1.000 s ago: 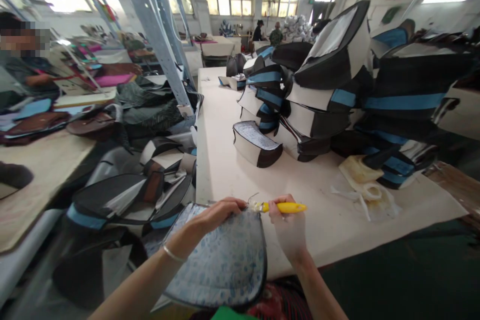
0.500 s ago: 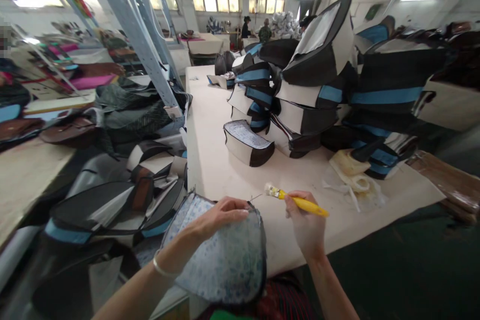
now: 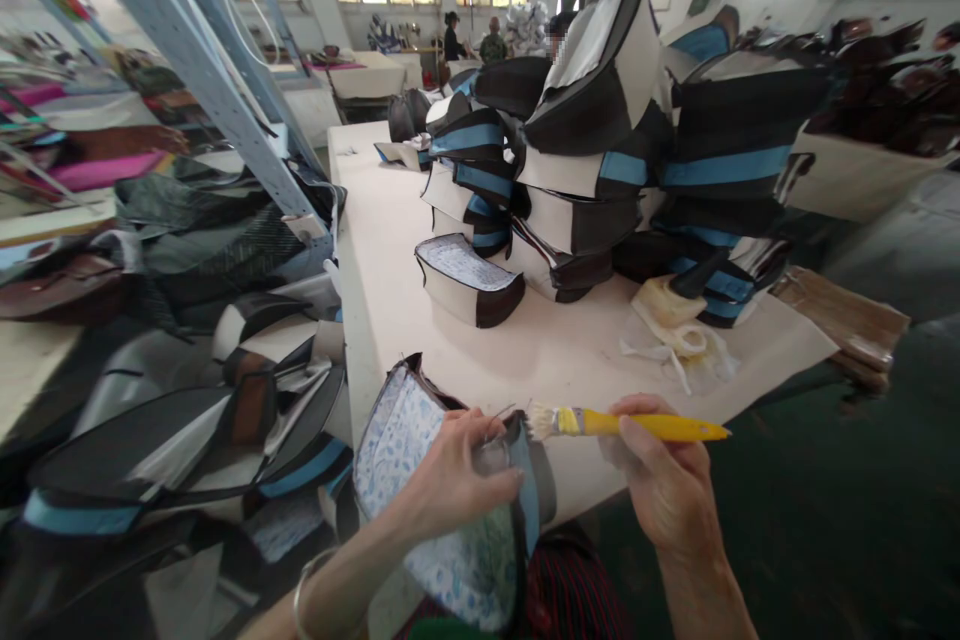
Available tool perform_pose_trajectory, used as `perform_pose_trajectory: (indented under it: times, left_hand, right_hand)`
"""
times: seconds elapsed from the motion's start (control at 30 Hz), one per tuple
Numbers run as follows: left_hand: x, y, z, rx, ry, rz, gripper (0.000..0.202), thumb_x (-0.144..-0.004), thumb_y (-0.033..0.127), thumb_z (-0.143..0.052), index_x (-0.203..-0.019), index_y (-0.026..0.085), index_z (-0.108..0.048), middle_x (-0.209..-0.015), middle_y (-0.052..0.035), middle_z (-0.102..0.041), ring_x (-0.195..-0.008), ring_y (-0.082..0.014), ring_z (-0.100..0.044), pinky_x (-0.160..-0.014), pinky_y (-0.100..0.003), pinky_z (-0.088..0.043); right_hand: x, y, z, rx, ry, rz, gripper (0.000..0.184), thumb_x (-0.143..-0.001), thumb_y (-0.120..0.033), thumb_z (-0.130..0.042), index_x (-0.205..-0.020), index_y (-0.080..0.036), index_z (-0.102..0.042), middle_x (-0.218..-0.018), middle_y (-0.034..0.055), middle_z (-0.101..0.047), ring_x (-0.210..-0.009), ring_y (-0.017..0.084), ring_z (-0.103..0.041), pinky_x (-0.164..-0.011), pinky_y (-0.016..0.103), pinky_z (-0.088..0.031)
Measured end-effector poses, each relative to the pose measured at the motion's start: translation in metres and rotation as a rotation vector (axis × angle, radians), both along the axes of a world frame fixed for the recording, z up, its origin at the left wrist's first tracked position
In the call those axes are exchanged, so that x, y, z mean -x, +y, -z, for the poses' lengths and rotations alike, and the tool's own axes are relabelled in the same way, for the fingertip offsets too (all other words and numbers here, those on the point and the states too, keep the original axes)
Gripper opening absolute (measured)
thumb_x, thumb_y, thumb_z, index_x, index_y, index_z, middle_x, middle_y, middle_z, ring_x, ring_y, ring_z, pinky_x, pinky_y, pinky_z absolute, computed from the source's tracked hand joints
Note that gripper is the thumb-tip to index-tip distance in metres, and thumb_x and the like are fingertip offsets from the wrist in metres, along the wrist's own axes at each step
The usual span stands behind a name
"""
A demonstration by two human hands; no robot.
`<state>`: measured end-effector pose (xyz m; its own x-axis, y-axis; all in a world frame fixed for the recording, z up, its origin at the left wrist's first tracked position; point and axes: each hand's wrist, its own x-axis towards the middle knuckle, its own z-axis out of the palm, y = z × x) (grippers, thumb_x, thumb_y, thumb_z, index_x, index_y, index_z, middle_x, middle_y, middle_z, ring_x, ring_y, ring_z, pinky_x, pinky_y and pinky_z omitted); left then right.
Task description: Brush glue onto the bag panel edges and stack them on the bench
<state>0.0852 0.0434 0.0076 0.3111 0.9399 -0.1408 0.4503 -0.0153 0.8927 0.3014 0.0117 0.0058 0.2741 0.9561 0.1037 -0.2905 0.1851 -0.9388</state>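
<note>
The person's left hand (image 3: 457,480) is clamped on the upper rim of a bag shell (image 3: 401,440), with the thumb and fingers (image 3: 491,425) pinching its dark edge. The shell has a pale lining printed in blue. It stands tilted at the near edge of the counter (image 3: 390,250), partly over the person's lap, with its open side turned up and to the left.

The right hand (image 3: 664,495) is closed around the yellow handle of a brush (image 3: 637,425), which it holds nearly level. The bristles point left and sit right at the shell's rim, just beside the left fingertips. I cannot tell whether they touch the fabric.

Further back on the counter lies a single shell (image 3: 469,280) with its lining facing up. Behind it rises a tall stack of bags (image 3: 577,170) in black and cream with blue bands. A crumpled cream-coloured wad (image 3: 671,325) sits near the stack's right end. To the left of the counter, below a slanted grey metal post (image 3: 202,70), more bag pieces (image 3: 210,410) are heaped. Two people (image 3: 472,38) stand far off under the windows.
</note>
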Motion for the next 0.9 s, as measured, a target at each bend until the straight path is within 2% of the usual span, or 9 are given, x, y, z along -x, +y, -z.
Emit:
perform_pose_trajectory:
  times: [0.13, 0.2, 0.3, 0.37, 0.43, 0.57, 0.7, 0.8, 0.9]
  left_hand:
    - [0.0, 0.002, 0.001, 0.326, -0.134, 0.049, 0.015, -0.064, 0.024, -0.069, -0.076, 0.017, -0.064, -0.06, 0.0037, -0.05, -0.054, -0.0126, -0.043, -0.052, -0.026, -0.031]
    - [0.002, 0.002, 0.001, 0.431, -0.216, 0.045, 0.018, -0.064, 0.026, -0.07, -0.078, 0.016, -0.064, -0.061, 0.0028, -0.052, -0.053, -0.0117, -0.043, -0.051, -0.025, -0.029]
    - [0.005, 0.0, 0.003, 0.402, -0.372, 0.035, 0.018, -0.061, 0.024, -0.074, -0.075, 0.016, -0.066, -0.077, -0.0021, -0.06, -0.071, -0.0164, -0.053, -0.062, -0.025, -0.038]
    - [0.008, 0.0, 0.003, 0.416, -0.436, 0.033, 0.022, -0.06, 0.023, -0.075, -0.08, 0.017, -0.068, -0.085, -0.0036, -0.063, -0.079, -0.0188, -0.056, -0.069, -0.026, -0.041]
    - [0.009, 0.0, 0.005, 0.463, -0.454, 0.033, 0.029, -0.061, 0.024, -0.076, -0.089, 0.017, -0.069, -0.086, -0.0037, -0.064, -0.078, -0.0192, -0.057, -0.069, -0.027, -0.042]
    - [0.012, -0.001, 0.013, 0.501, -0.47, 0.037, 0.04, -0.061, 0.026, -0.078, -0.099, 0.018, -0.069, -0.084, -0.0032, -0.067, -0.081, -0.0209, -0.061, -0.073, -0.028, -0.045]
    - [0.012, -0.002, 0.022, 0.533, -0.475, 0.037, 0.042, -0.065, 0.029, -0.077, -0.104, 0.017, -0.07, -0.085, -0.0033, -0.071, -0.08, -0.0204, -0.063, -0.074, -0.029, -0.047]
    - [0.011, -0.002, 0.023, 0.51, -0.458, 0.034, 0.042, -0.064, 0.028, -0.078, -0.104, 0.016, -0.071, -0.085, -0.0042, -0.072, -0.079, -0.0208, -0.064, -0.074, -0.029, -0.048]
    - [0.01, -0.003, 0.022, 0.519, -0.476, 0.028, 0.043, -0.064, 0.027, -0.077, -0.105, 0.015, -0.071, -0.087, -0.0056, -0.073, -0.082, -0.0226, -0.065, -0.078, -0.031, -0.049]
  right_hand:
    - [0.009, -0.003, 0.001, 0.057, -0.108, -0.097, 0.009, -0.086, -0.03, -0.065, -0.086, -0.021, -0.062, -0.067, -0.0018, -0.055, -0.054, 0.013, -0.049, -0.05, 0.024, -0.039]
    - [0.011, 0.0, 0.007, 0.078, -0.22, -0.12, 0.012, -0.086, -0.031, -0.065, -0.084, -0.02, -0.061, -0.07, -0.0017, -0.055, -0.057, 0.013, -0.049, -0.053, 0.025, -0.039]
    - [0.009, 0.008, 0.014, 0.048, -0.371, -0.09, 0.012, -0.088, -0.032, -0.063, -0.084, -0.021, -0.06, -0.07, -0.0024, -0.053, -0.06, 0.013, -0.049, -0.056, 0.026, -0.038]
    - [0.007, 0.011, 0.015, 0.007, -0.435, -0.051, 0.01, -0.089, -0.03, -0.061, -0.084, -0.021, -0.06, -0.07, -0.0023, -0.053, -0.062, 0.014, -0.049, -0.058, 0.027, -0.039]
    - [0.007, 0.01, 0.012, -0.03, -0.443, -0.036, 0.009, -0.09, -0.029, -0.06, -0.085, -0.021, -0.059, -0.075, -0.0016, -0.054, -0.065, 0.014, -0.05, -0.059, 0.027, -0.039]
    - [0.014, 0.006, 0.008, -0.028, -0.414, -0.189, 0.009, -0.09, -0.028, -0.057, -0.083, -0.022, -0.057, -0.076, -0.0014, -0.053, -0.065, 0.015, -0.05, -0.059, 0.027, -0.04]
    - [0.018, 0.002, 0.004, -0.088, -0.532, -0.132, 0.008, -0.091, -0.026, -0.056, -0.085, -0.021, -0.058, -0.078, 0.0, -0.054, -0.067, 0.016, -0.051, -0.06, 0.028, -0.04]
    - [0.02, 0.001, 0.0, -0.124, -0.539, -0.22, 0.009, -0.092, -0.025, -0.054, -0.084, -0.021, -0.058, -0.076, -0.0005, -0.054, -0.064, 0.015, -0.051, -0.058, 0.027, -0.04]
    - [0.019, 0.002, -0.002, -0.156, -0.609, -0.171, 0.009, -0.092, -0.022, -0.054, -0.084, -0.021, -0.057, -0.075, -0.0015, -0.053, -0.063, 0.014, -0.049, -0.059, 0.027, -0.039]
